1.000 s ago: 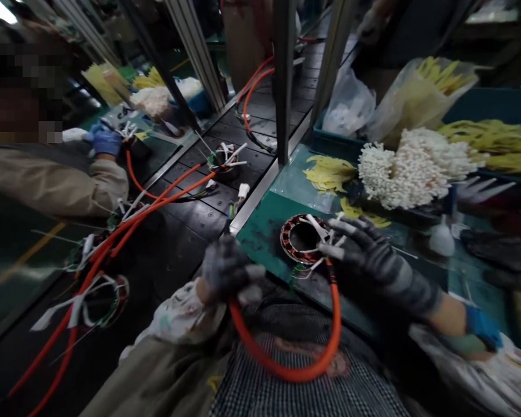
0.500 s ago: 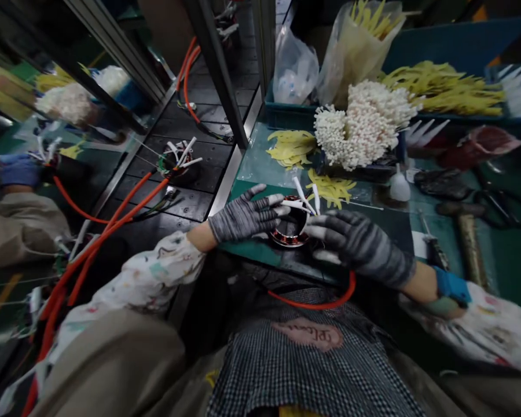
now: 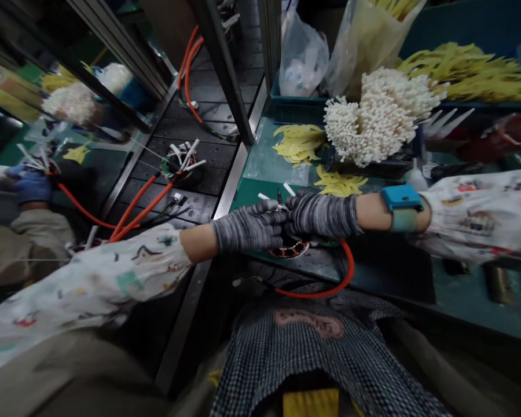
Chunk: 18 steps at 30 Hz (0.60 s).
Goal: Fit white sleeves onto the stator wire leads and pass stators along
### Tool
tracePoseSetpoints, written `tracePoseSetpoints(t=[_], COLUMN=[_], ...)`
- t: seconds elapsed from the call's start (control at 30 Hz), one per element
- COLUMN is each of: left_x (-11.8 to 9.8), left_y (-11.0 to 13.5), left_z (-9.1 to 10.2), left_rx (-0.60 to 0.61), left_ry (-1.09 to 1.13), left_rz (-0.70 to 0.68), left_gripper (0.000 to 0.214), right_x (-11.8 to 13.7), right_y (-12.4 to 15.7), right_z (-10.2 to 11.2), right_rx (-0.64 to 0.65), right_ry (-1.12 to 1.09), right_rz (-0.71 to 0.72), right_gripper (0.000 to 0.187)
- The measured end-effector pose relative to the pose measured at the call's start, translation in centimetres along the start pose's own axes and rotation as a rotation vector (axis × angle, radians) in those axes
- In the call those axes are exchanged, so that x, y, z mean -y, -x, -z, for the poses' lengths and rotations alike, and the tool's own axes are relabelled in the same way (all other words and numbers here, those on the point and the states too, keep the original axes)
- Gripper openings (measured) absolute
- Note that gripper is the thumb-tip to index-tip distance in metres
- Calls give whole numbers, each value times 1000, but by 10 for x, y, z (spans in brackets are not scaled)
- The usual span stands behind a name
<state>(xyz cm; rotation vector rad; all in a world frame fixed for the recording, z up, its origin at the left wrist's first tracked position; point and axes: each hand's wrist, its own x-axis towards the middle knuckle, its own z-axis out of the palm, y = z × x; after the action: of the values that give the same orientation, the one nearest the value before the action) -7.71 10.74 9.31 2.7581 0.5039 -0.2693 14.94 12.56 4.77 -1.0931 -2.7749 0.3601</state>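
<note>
Two gloved hands meet over the stator (image 3: 289, 250) at the near edge of the green bench (image 3: 264, 165) — the left hand (image 3: 249, 227) and right hand (image 3: 319, 214) both pinch its white lead sleeves (image 3: 282, 200), fingers curled shut. Its orange cable (image 3: 342, 278) loops off the bench edge toward the lap, probably to stay clear.

A: Desk (image 3: 460, 301), near edge?
B: Stator (image 3: 289, 250), under both hands, left hand (image 3: 249, 227) touching right hand (image 3: 321, 215); cable (image 3: 345, 278) looping off it toward the person.
A: Behind?
B: Sleeving bundle (image 3: 382, 113); bins (image 3: 295, 107) further back. Conveyor (image 3: 191, 168) left.
</note>
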Motion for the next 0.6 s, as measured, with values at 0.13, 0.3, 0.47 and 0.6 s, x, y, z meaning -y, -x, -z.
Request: tracePoseSetpoints(t=[0.13, 0.3, 0.47, 0.6], left_x=[2, 2, 5, 0], left_y=[-5, 19, 42, 37], left_z=[-11, -37, -43, -26], left_rx=[-33, -63, 26, 41], left_ry=[-42, 30, 158, 192], left_rz=[10, 138, 241, 241], left_gripper=[36, 36, 38, 36], right_x=[11, 0, 5, 36], right_y=[25, 60, 112, 151], right_z=[-2, -6, -37, -74], right_rx=[125, 81, -197, -708], right_ry=[1, -1, -9, -76], right_rz=[251, 186, 30, -372], right_gripper=[21, 27, 28, 55])
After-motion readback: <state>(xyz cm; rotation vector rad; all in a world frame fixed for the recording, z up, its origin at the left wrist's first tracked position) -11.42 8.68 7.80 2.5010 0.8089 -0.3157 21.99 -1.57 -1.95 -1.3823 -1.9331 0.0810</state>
